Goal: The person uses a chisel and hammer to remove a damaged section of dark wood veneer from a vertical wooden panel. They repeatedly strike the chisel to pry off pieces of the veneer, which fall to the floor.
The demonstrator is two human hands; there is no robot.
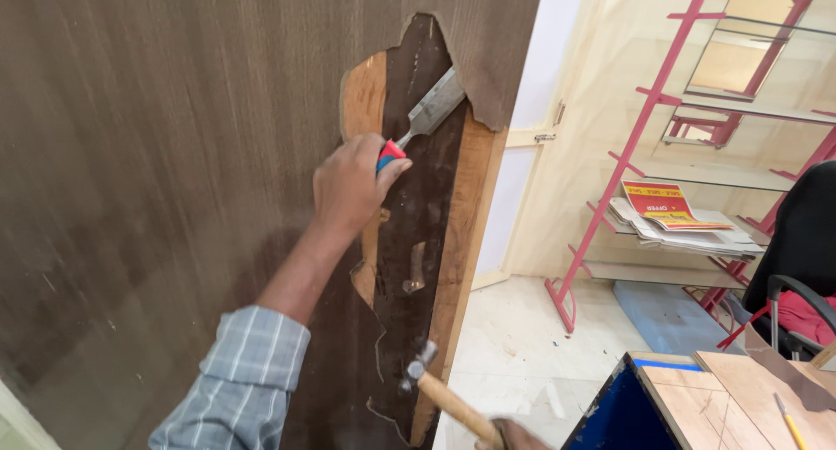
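Right hand [514, 435] gripping hammer [440, 395] handle low, left hand [348, 184] clamped on chisel [422, 119], blade beyond fist

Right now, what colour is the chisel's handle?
Red and blue, peeking from the left hand on the chisel; head view.

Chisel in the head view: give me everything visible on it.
The chisel has a flat, wide grey metal blade and a red and blue handle, mostly hidden inside the left hand gripping it. It points up and to the right, blade tip pushed under the torn edge of the dark brown veneer on the upright panel, over the exposed wood beneath. Nothing else touches it.
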